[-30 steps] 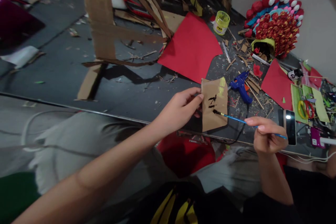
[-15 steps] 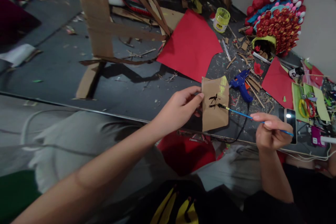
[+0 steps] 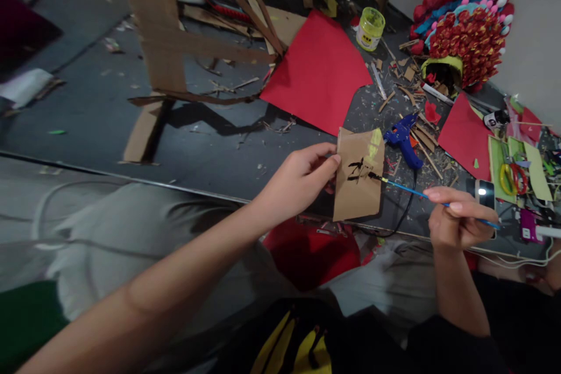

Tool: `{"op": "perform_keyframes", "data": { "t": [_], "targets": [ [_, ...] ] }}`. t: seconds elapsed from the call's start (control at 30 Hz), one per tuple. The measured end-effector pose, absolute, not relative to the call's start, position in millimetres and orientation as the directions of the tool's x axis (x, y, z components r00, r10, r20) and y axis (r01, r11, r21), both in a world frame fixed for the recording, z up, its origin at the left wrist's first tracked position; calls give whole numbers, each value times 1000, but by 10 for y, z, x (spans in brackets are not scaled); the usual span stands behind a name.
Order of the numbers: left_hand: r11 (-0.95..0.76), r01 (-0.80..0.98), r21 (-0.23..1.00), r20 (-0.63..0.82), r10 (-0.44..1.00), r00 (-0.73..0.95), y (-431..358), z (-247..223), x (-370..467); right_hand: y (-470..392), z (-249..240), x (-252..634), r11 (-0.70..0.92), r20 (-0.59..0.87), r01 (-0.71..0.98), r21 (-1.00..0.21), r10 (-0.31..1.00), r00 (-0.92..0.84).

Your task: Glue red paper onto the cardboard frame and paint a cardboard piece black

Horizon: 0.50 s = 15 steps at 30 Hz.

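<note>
My left hand (image 3: 309, 178) pinches the left edge of a small piece of cardboard (image 3: 357, 201), thumb on top and the other fingers partly hidden beneath. Black brush strokes and a yellow smear mark the cardboard's face. In my right hand (image 3: 458, 216) is a thin blue paintbrush (image 3: 409, 189), gripped between thumb and fingers. Its dark tip meets the cardboard at the right end of the black strokes. Just beyond the cardboard's right edge lies a blue glue gun (image 3: 404, 139), and a phone (image 3: 484, 191) is partly covered by my right hand.
Red sheets (image 3: 318, 73) lie behind the cardboard, beside an open yellow paint jar (image 3: 370, 29). A cardboard strip frame (image 3: 164, 49) stands at left. Scissors (image 3: 512, 178), a purple power adapter (image 3: 530, 227) and a decorated red piece (image 3: 468, 41) are at right. Scraps litter the dark table (image 3: 228, 155).
The brush tip has slid slightly right along the cardboard, and my right hand has shifted right with it. More black marks show. My left hand keeps its hold; the cardboard is slightly turned.
</note>
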<state>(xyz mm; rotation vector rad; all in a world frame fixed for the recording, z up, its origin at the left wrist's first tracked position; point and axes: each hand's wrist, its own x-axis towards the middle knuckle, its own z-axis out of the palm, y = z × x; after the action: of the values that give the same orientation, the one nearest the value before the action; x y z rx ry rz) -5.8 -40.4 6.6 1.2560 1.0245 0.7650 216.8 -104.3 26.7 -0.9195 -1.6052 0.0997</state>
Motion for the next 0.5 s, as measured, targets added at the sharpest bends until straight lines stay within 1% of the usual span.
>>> {"op": "perform_keyframes", "data": {
  "t": [0.23, 0.4, 0.5],
  "targets": [
    [175, 93, 980, -197, 909, 368, -413, 65, -61, -1024, 262, 2213, 673, 838, 567, -474, 542, 58],
    [165, 109, 980, -193, 917, 350, -411, 61, -56, -1028, 248, 2205, 683, 839, 568, -460, 544, 26],
    [160, 120, 980, -192, 920, 341, -411, 52, -58, -1004, 242, 2208, 666, 854, 603, -439, 517, 52]
  ]
}}
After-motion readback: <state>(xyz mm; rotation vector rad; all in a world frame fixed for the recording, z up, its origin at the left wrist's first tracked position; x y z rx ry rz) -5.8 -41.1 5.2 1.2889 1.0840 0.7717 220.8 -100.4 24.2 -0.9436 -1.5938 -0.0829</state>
